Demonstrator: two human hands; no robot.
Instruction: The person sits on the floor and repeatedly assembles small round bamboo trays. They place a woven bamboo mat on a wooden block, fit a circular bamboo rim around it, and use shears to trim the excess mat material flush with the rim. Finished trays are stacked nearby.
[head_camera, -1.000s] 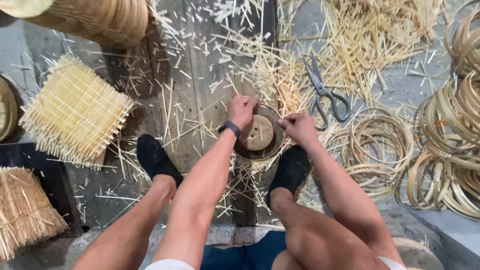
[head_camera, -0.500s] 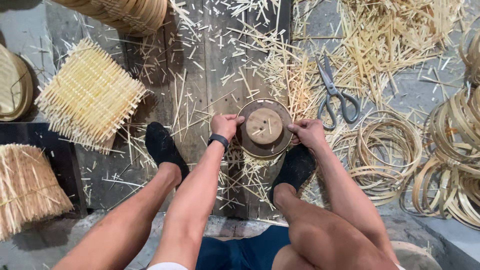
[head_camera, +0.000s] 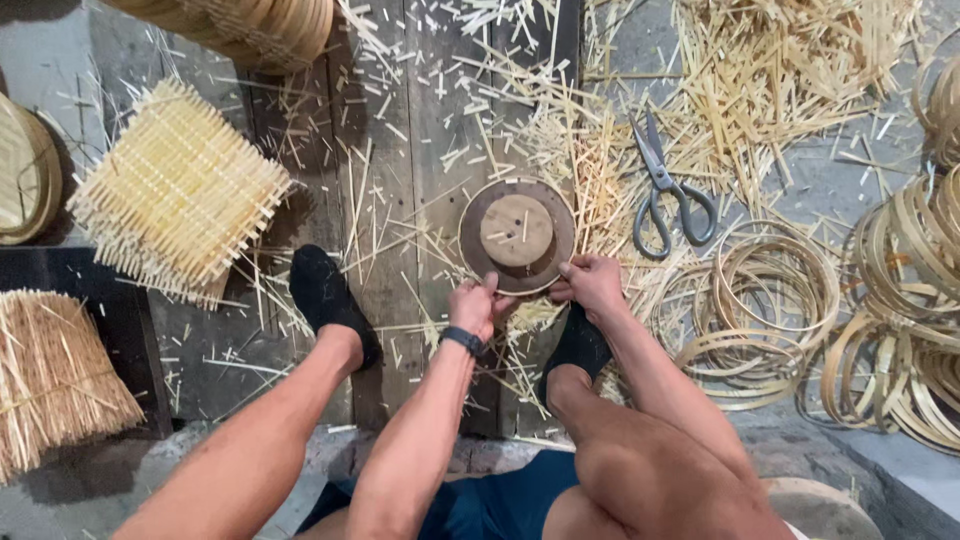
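While you sit with both feet on the plank floor (head_camera: 420, 120), your left hand (head_camera: 474, 306) and right hand (head_camera: 592, 284) close on the near rim of the round wooden form (head_camera: 517, 235), fingers curled, pinching the edge from either side. It lies flat between your socked feet, a lighter raised disc at its centre. No woven mat or hoop sits on it yet, so the shaping looks barely begun. Done so far, by the look of it: a stack of square woven mats (head_camera: 178, 195) far left, piles of bamboo hoops (head_camera: 760, 300) to the right, one bound bundle of strips (head_camera: 50, 375) near left. Scissors (head_camera: 668, 190) lie untouched just right of the form. Offcuts litter everything. Rounded finished pieces (head_camera: 255, 25) show at the far edge.
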